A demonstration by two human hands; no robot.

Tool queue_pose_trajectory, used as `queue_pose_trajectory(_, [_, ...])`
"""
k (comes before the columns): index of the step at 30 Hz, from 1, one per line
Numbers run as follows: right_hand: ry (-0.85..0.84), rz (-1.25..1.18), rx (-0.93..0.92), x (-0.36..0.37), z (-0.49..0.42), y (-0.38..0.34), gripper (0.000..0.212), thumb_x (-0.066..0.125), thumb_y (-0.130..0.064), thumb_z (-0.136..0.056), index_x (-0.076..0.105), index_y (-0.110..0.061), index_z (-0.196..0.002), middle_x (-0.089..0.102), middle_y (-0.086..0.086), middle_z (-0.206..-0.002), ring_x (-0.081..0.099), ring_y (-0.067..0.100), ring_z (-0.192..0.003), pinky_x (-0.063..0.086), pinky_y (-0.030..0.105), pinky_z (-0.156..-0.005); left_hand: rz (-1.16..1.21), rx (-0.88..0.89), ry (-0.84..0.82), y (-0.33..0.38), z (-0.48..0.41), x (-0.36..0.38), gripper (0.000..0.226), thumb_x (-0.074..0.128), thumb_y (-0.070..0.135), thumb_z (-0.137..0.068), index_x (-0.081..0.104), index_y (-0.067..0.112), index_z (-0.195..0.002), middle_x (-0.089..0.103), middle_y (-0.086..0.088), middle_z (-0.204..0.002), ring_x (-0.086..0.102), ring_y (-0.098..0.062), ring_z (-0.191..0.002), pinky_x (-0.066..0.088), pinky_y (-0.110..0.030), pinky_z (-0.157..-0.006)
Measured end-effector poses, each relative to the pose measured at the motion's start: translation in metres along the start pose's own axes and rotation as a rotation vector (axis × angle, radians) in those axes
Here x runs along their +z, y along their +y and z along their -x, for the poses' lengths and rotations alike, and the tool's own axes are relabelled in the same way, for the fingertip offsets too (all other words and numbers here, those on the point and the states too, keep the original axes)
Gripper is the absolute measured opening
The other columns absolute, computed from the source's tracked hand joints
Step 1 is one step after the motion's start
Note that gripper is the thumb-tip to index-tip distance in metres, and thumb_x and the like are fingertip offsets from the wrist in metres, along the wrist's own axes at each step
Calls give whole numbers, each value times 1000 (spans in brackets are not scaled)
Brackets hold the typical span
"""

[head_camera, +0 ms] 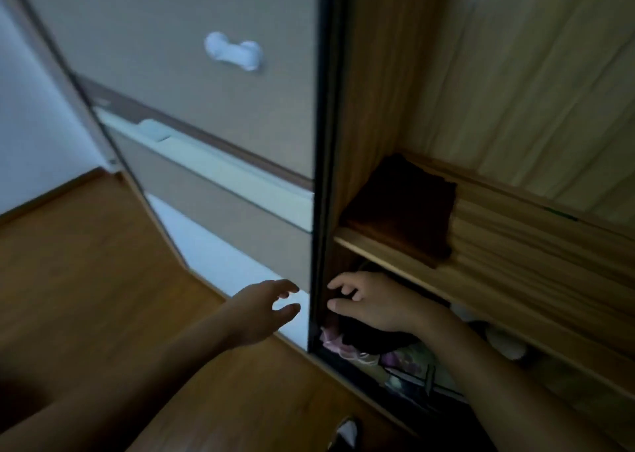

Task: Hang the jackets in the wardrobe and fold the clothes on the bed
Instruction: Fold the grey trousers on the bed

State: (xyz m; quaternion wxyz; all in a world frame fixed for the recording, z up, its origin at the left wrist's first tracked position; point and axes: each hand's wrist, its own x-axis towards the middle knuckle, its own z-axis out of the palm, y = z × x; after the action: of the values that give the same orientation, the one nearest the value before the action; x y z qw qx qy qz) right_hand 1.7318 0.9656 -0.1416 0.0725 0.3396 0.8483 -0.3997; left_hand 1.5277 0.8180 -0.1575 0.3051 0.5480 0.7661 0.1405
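At the wardrobe door [213, 115], left hand [264, 309] and right hand [372, 304] hover, fingers relaxed.

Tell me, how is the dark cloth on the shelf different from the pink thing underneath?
The dark cloth is brown, the pink garment pale and frilly. The dark cloth lies flat and squared on the shelf; the pink garment is bunched up below it, by the door. Both are inside the wardrobe.
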Motion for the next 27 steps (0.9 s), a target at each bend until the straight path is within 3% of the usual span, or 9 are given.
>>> queue_pose_trajectory(4, [-127,107,-124,66,-9,-92,49,63,-61,-89,56,-43,-133,57,-11,-127,60,8,-108,50,32,-98,42,-182,101,-72,99,-19,43,56,48,-97,55,32,-137,62,9,-132,62,-7,-114,50,-30,-97])
queue_pose_trajectory(8, [-250,245,-292,127,-28,-177,54,57,-60,-94,51,-36,-143,56,-6,-140,57,11,-115,46,27,-87,73,-388,201,-140,190,-33,47,59,50,-95,55,31,-137,64,6,-130,62,-12,-115,50,-34,-99])
queue_pose_trajectory(12, [-403,331,-406,178,-52,-240,55,56,-60,-95,48,-35,-144,55,-4,-142,58,16,-119,53,32,-94,185,-577,294,-187,265,-34,48,61,49,-94,55,30,-138,64,3,-128,63,-12,-113,50,-33,-99])
queue_pose_trajectory(16, [-555,448,-530,231,-83,-301,53,53,-64,-94,48,-40,-141,56,-7,-134,59,13,-110,56,38,-92,295,-753,403,-214,323,-26,47,61,46,-94,55,30,-138,64,3,-127,63,-12,-111,52,-35,-97])
queue_pose_trajectory(20, [-702,558,-700,290,-103,-361,49,55,-58,-97,51,-35,-140,56,-6,-129,59,15,-113,52,33,-91,391,-959,522,-234,365,-13,43,62,42,-95,57,28,-135,67,5,-118,65,-13,-105,52,-34,-95])
queue_pose_trajectory(24, [-835,680,-883,342,-118,-411,50,57,-56,-96,53,-31,-139,60,-5,-123,59,15,-113,50,36,-97,513,-1151,652,-244,397,-1,42,61,43,-96,57,31,-136,65,4,-124,63,-11,-109,48,-26,-93])
queue_pose_trajectory(27, [-933,756,-995,374,-126,-445,50,56,-55,-97,52,-31,-141,60,-3,-128,59,15,-115,49,34,-96,618,-1274,748,-244,412,10,43,59,47,-95,56,35,-135,64,7,-126,63,-9,-108,49,-27,-94])
